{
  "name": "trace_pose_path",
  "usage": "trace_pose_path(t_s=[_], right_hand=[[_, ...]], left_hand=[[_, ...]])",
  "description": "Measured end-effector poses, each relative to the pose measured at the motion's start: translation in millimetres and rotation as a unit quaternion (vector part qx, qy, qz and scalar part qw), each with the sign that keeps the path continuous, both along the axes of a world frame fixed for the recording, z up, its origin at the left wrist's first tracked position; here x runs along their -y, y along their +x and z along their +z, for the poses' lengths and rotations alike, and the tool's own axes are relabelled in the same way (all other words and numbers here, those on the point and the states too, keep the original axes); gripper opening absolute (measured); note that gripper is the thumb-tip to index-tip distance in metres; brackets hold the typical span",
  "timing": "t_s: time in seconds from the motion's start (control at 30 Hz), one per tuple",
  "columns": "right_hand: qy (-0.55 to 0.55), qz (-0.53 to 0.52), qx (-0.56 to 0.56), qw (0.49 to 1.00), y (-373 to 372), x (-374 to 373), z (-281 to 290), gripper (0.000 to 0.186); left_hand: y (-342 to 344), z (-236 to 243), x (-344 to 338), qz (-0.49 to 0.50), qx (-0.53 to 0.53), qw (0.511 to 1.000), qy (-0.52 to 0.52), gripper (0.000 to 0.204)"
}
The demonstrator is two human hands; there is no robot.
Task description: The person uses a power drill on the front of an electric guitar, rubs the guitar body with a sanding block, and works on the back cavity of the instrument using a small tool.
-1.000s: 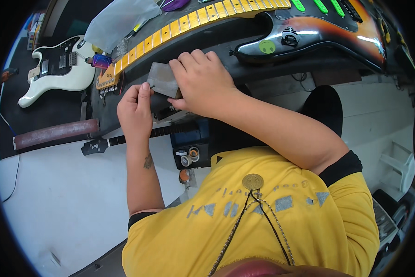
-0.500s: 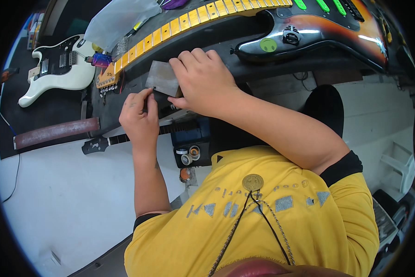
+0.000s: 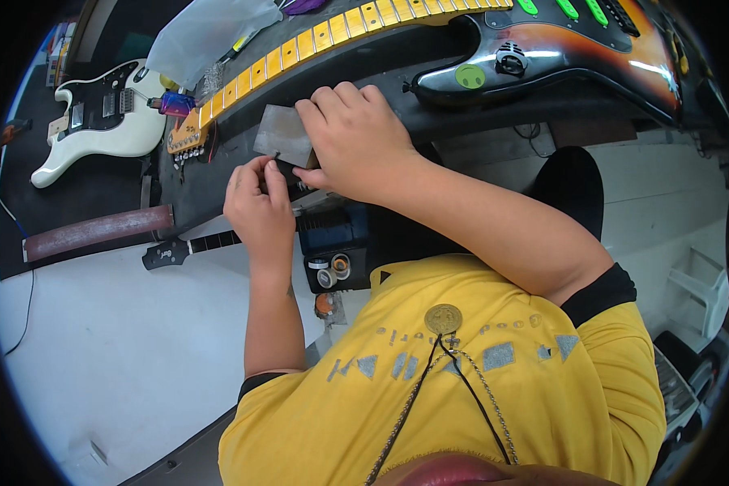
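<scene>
My right hand [image 3: 358,146] is closed on a grey, flat, worn-looking block [image 3: 280,133], fingers over its right end and thumb at its lower edge. The hidden part of the block lies under my palm. At its lower left edge my left hand [image 3: 260,202] pinches a tiny dark piece [image 3: 277,155] between thumb and fingertip, touching or very close to the block's face. The piece is too small to name. Just beyond my hands lies a sunburst electric guitar [image 3: 534,61] with a pale maple neck [image 3: 299,50], its headstock [image 3: 188,136] toward the left.
A white electric guitar body [image 3: 109,130] lies at the left of the dark bench, near a long reddish-brown curved sanding bar [image 3: 97,233]. Below the bench edge are a dark headstock [image 3: 166,255] and several tape rolls [image 3: 329,271]. A plastic bag [image 3: 202,40] sits at the back.
My left hand has shifted slightly right along the block's lower edge, still pinching the tiny dark piece. My right hand and the block have barely moved.
</scene>
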State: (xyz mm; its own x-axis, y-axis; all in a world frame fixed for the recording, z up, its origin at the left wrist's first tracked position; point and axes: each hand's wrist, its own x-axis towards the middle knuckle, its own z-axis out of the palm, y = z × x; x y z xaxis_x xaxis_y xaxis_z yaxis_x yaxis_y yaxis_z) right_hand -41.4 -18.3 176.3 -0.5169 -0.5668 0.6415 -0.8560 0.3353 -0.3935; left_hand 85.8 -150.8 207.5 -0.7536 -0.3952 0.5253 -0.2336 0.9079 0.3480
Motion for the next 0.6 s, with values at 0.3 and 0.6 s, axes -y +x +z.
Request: trace_pose_path(t_s=[0.3,0.6], right_hand=[[0.006,-0.003,0.001,1.0,0,1,0,0.072],[0.012,-0.003,0.001,1.0,0,1,0,0.071]], left_hand=[[-2,2,-11,-0.04,0.015,0.996,-0.082,0.01],[0,9,-7,-0.052,0.057,0.994,-0.082,0.013]])
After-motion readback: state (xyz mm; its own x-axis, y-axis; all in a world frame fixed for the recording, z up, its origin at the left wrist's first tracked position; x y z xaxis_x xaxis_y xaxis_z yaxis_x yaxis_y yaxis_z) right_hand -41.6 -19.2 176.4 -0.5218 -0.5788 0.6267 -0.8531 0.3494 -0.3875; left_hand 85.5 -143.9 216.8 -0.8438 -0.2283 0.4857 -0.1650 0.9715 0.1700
